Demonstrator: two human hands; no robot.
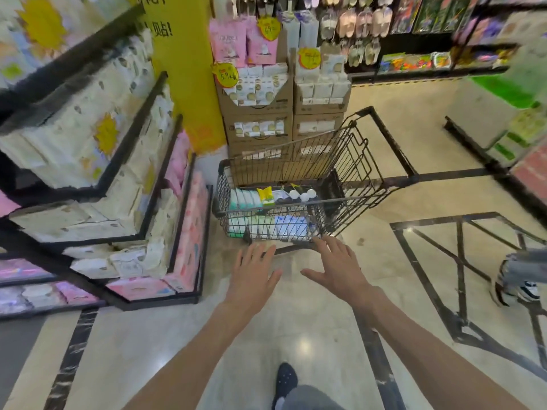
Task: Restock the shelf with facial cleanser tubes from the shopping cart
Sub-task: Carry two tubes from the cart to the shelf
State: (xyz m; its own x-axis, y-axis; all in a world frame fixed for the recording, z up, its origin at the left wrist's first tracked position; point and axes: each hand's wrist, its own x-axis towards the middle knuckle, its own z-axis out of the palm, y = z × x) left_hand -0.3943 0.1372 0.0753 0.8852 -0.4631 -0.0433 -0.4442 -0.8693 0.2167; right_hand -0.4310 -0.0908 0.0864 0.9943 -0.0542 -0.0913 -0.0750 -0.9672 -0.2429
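Both hands reach forward, fingers spread and straight, holding nothing; the left hand hovers just short of the black wire shopping cart, its fingertips over the cart's near lower bar; the right hand has fingertips at the basket's near corner; the facial cleanser tubes lie packed in the basket beyond both hands, too blurred to count; three white caps show; one yellow packet stands among them; a tiered tissue shelf stands left

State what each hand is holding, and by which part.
Nothing. The left hand and the right hand reach with straight fingers toward the shopping cart, gripping neither it nor anything else.
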